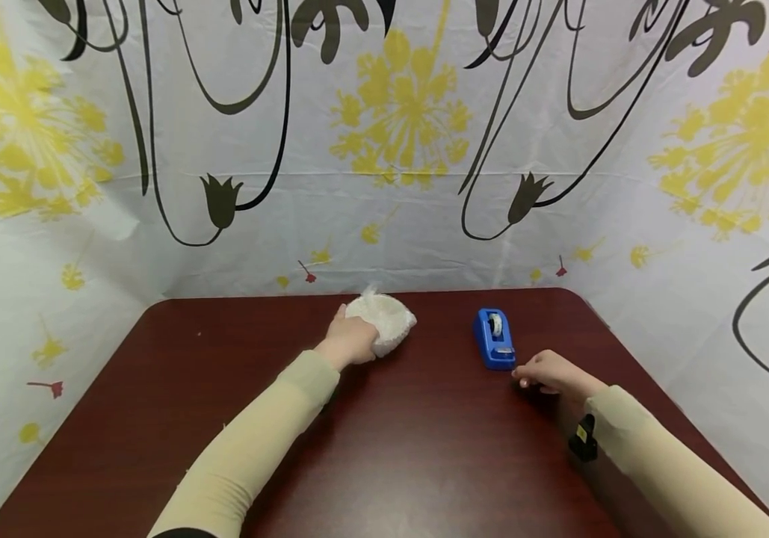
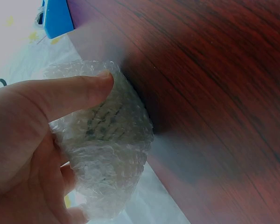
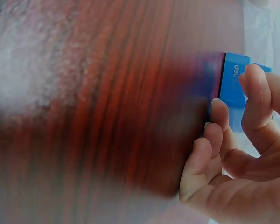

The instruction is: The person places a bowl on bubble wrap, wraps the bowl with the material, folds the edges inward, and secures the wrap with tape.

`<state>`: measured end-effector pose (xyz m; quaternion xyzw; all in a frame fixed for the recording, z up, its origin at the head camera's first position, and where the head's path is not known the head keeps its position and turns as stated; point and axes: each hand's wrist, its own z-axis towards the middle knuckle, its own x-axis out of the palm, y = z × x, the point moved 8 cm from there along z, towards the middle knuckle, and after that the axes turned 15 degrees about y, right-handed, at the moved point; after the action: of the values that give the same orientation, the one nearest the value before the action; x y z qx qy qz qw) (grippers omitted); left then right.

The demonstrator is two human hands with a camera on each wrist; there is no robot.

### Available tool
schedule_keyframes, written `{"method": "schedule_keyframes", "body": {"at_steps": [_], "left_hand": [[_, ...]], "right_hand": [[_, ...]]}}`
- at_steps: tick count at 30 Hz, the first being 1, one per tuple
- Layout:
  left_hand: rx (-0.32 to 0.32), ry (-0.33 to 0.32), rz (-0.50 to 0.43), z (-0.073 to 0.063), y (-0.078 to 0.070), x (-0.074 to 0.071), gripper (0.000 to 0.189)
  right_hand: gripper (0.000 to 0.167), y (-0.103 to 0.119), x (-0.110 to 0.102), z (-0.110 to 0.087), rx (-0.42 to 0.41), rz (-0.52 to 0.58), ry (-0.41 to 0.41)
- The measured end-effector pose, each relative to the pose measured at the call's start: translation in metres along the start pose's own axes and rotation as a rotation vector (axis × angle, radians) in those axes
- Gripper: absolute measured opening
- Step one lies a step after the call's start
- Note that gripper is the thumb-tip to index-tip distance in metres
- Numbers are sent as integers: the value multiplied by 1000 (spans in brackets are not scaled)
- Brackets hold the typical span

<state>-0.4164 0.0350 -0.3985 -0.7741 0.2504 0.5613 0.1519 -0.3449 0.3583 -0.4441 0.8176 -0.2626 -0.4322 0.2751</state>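
Observation:
My left hand (image 1: 350,340) grips a bundle of bubble wrap (image 1: 391,321) near the far edge of the table. Its thumb lies across the wrap in the left wrist view, and dark markings show faintly through the bubble wrap (image 2: 102,123); the contents are hidden. A blue tape dispenser (image 1: 494,340) with a pale roll stands to the right of the bundle. Just at its near end is my right hand (image 1: 552,373), low over the table, fingers loosely bent. In the right wrist view, thumb and forefinger are apart, with nothing visible between them, overlapping the dispenser (image 3: 233,79).
The dark red-brown wooden table (image 1: 384,463) has rounded far corners. A white sheet (image 1: 397,246) printed with yellow flowers and dark stems hangs behind it and along both sides. A small black device (image 1: 584,438) sits at the right sleeve.

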Motion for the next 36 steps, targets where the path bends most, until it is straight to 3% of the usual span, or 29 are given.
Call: {"method": "schedule_keyframes", "body": {"at_steps": [7,10,14,19,23,27,31,36], "left_hand": [[-25,-9,-12,-3,13,-2,16],[-29,3,-16,-3,16,0,16],[-37,17,-28,-3,21,5,16],[-45,11,-33,-6,26,6,19],[-44,-1,-20,-9,25,4,18],[-43,-15,-5,-10,20,3,15],[-39,-6,10,-8,13,5,14],[-44,8,36,-3,6,9,9]], "right_hand": [[36,9,-9,1,-61,63,67],[41,22,-14,-8,-108,-7,114],[43,63,-22,-20,-195,-194,161],[40,138,-29,-23,-283,-332,201],[39,197,-25,-11,-339,-350,255],[40,240,-10,12,-400,-352,326],[37,263,9,38,-414,-347,403],[35,275,31,65,-414,-275,519]]}}
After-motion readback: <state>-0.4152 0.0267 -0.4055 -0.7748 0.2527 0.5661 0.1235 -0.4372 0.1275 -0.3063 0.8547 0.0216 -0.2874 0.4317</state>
